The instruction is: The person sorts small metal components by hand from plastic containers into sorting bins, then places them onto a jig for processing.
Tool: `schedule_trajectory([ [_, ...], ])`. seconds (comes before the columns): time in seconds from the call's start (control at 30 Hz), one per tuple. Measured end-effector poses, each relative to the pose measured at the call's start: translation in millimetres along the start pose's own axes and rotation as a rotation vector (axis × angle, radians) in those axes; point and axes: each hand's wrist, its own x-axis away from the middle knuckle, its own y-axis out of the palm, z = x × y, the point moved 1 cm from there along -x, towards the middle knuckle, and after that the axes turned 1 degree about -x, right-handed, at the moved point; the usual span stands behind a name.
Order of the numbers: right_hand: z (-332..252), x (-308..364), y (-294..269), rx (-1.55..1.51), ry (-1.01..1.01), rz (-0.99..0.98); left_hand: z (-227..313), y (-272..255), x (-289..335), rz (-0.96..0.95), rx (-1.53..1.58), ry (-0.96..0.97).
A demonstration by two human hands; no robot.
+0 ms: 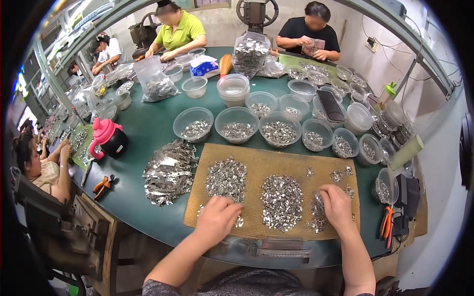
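Observation:
A tan textured mat lies on the green table before me, with piles of small silvery metal pieces on it. My left hand rests at the lower edge of the left pile, its fingers bent and drawn together. At the narrow right pile, my right hand reaches down with fingertips pinched among the pieces. What either hand holds is too small to make out. Between the hands sits the middle pile. Tiny clusters dot the mat's upper right.
Left of the mat lies a heap of metal strips. Clear plastic tubs of pieces curve around its far side. A phone rests on tubs. Orange-handled pliers, a pink-lidded mug and more pliers flank the area. Co-workers sit opposite and left.

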Motion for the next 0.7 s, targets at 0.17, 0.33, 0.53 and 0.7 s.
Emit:
schedule_trajectory([
  [0.17, -19.8, 42.2, -33.0, -0.203, 0.141, -0.107, -13.2, 28.5, -21.8, -0.147, -0.150, 0.083],
  [0.33, -25.3, 78.0, -56.7, -0.231, 0.215, -0.204, -14.5, 54.4, -31.5, -0.145, -0.106, 0.154],
  [0.53, -29.7, 95.8, -44.0, -0.356, 0.069, -0.313, -21.4, 64.7, -41.8, -0.158, -0.157, 0.190],
  [0.7, -33.1, 107.0, -37.3, -0.270, 0.011, -0.306, -18.6, 68.5, -45.2, -0.154, -0.173, 0.182],
])
